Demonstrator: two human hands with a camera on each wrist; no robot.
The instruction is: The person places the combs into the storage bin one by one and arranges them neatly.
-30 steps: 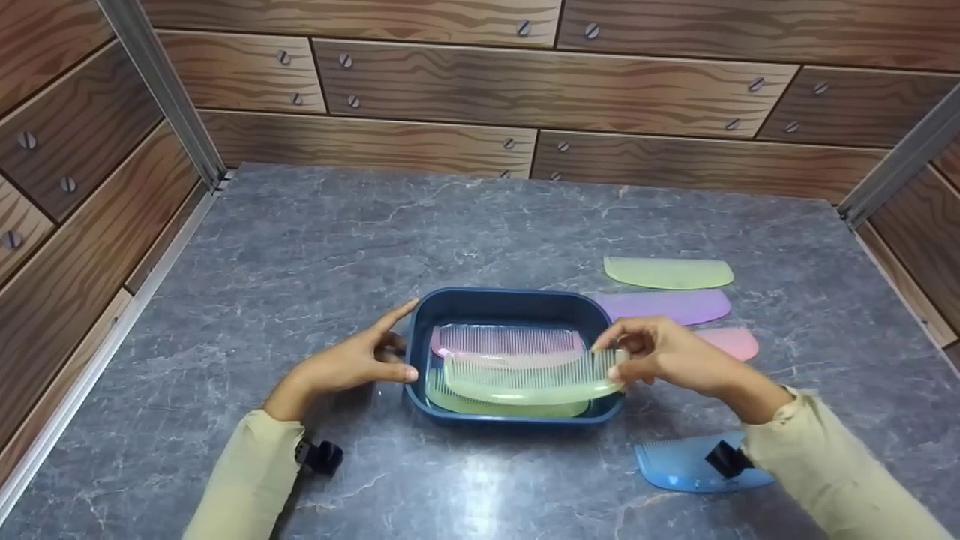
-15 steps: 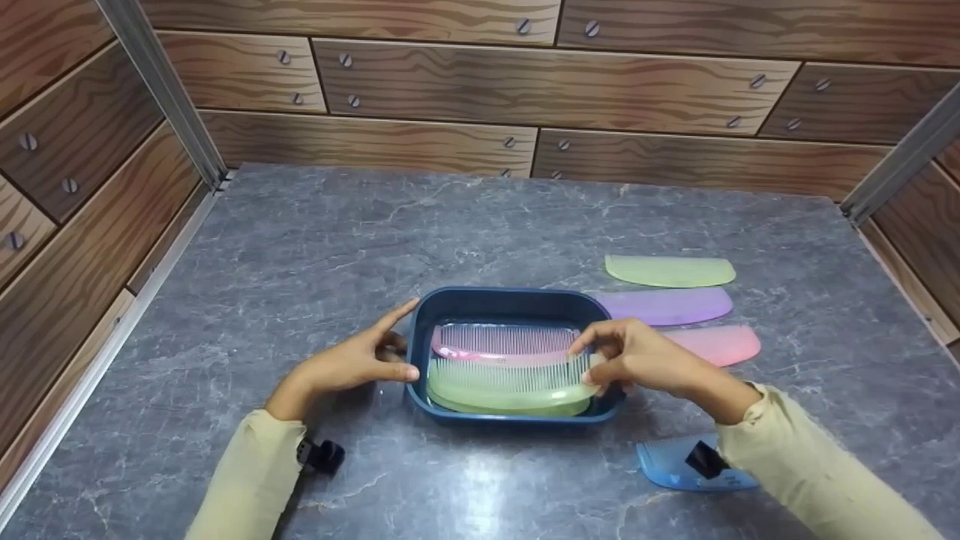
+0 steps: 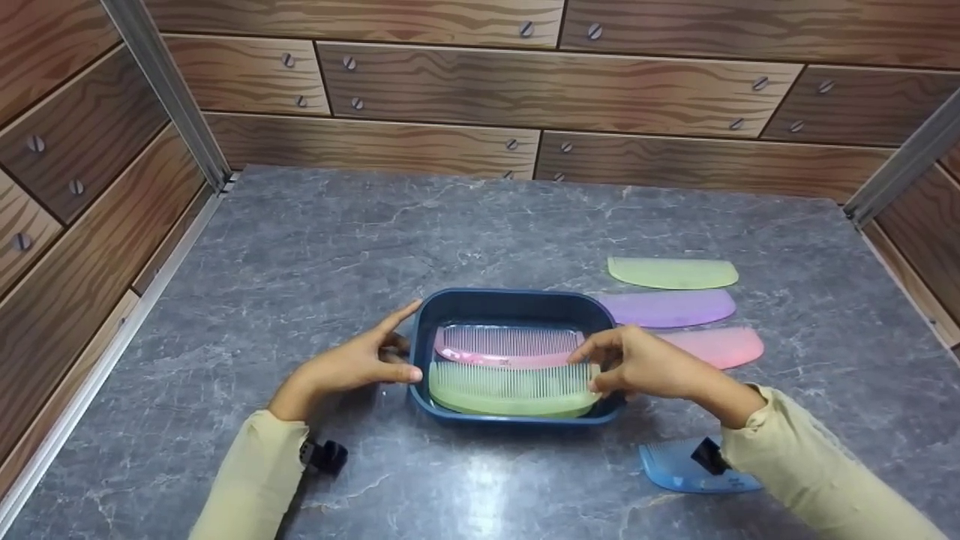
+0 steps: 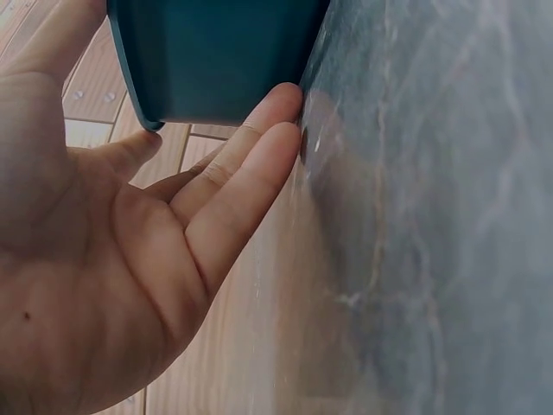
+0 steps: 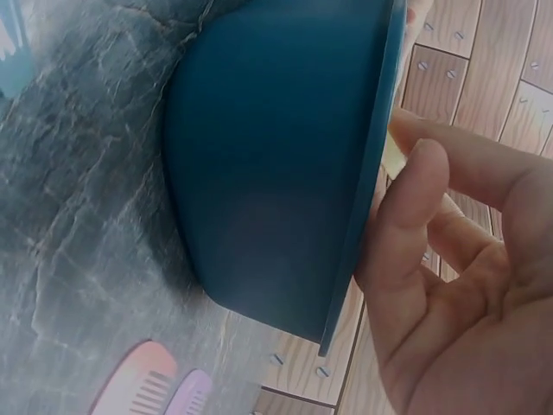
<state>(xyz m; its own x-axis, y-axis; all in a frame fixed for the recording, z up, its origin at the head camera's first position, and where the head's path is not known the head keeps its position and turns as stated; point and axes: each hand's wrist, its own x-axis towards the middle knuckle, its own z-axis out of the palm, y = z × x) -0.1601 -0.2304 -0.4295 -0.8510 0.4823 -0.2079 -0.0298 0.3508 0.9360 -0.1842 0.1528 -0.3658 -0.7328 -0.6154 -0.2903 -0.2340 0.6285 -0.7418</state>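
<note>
A dark blue plastic tub (image 3: pixel 517 421) holds a pink comb (image 3: pixel 472 352) and, nearer its front wall, a light green comb (image 3: pixel 510 405) laid over another green one that is mostly hidden. My right hand (image 3: pixel 649 364) reaches over the tub's right rim and pinches the right end of the upper green comb between thumb and fingers. In the right wrist view a pale sliver of that comb (image 5: pixel 394 158) shows by the thumb. My left hand (image 3: pixel 345 367) rests against the tub's left side, thumb and forefinger at the rim, the other fingers fairly straight and low along the wall (image 4: pixel 216 60).
Right of the tub lie a green comb (image 3: pixel 673 273), a purple comb (image 3: pixel 667 308) and a pink comb (image 3: pixel 724 346), the last partly behind my right hand. A blue comb (image 3: pixel 675 465) lies under my right forearm. Wood-patterned walls (image 3: pixel 555 82) border the grey marbled table (image 3: pixel 337 225).
My right hand has moved left and lowered the green comb from above the tub's right rim onto the other green comb inside. My left hand has stayed at the tub's side.
</note>
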